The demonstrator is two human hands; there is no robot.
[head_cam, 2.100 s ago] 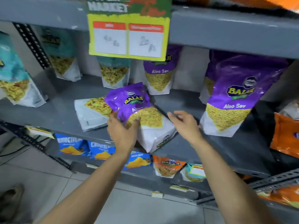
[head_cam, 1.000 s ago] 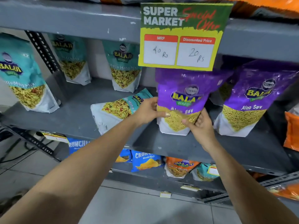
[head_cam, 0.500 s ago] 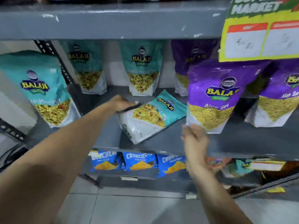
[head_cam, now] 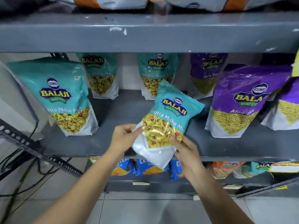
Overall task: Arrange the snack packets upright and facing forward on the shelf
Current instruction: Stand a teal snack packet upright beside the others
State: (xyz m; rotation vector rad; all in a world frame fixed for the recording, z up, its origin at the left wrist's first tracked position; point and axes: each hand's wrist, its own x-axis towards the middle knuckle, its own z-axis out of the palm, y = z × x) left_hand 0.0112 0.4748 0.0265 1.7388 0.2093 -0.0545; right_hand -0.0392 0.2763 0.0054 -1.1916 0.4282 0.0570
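Yellow sign (head_cam: pixel 296 65) cut off at right edge (text unreadable).

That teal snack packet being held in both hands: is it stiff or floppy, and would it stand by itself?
The teal packet probably feels soft and crinkly: its glossy film creases where the left hand and right hand hold it. It likely stands unaided, like the upright teal neighbour, but may tip easily.
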